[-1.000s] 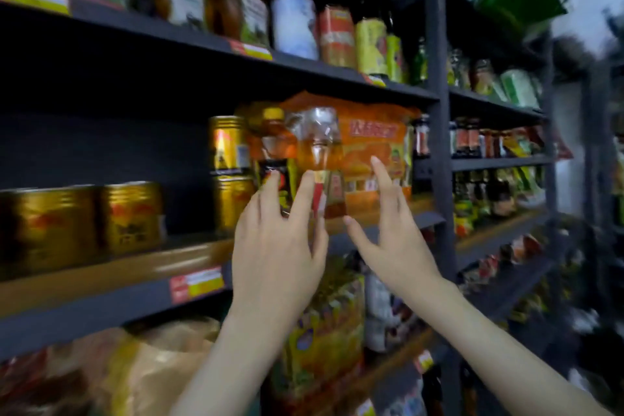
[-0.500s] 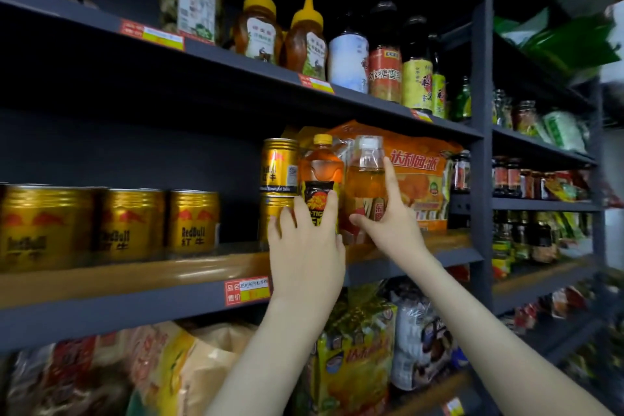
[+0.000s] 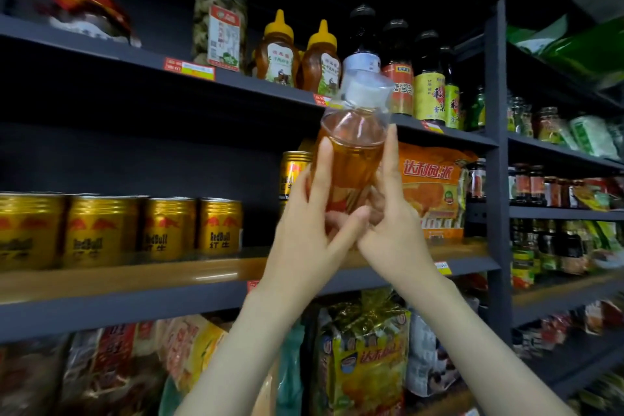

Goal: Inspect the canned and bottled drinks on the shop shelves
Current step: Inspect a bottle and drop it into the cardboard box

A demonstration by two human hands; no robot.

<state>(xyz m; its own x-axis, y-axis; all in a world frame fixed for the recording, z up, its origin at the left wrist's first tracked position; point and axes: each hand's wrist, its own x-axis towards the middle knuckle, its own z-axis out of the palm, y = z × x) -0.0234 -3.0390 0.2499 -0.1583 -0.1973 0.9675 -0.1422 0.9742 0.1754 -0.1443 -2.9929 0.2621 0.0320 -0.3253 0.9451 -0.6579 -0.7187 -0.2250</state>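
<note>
Holding amber bottle (image 3: 351, 159) clear above the middle shelf (image 3: 135, 280), over its front edge toward the right end, clasped between left hand (image 3: 309, 243) and right hand (image 3: 396, 233), forefingers (image 3: 323, 169) straight along opposite sides, other fingers curled round its lower body.

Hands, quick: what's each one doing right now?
Left hand: holding the amber drink bottle.
Right hand: holding the same bottle from the opposite side.
</note>
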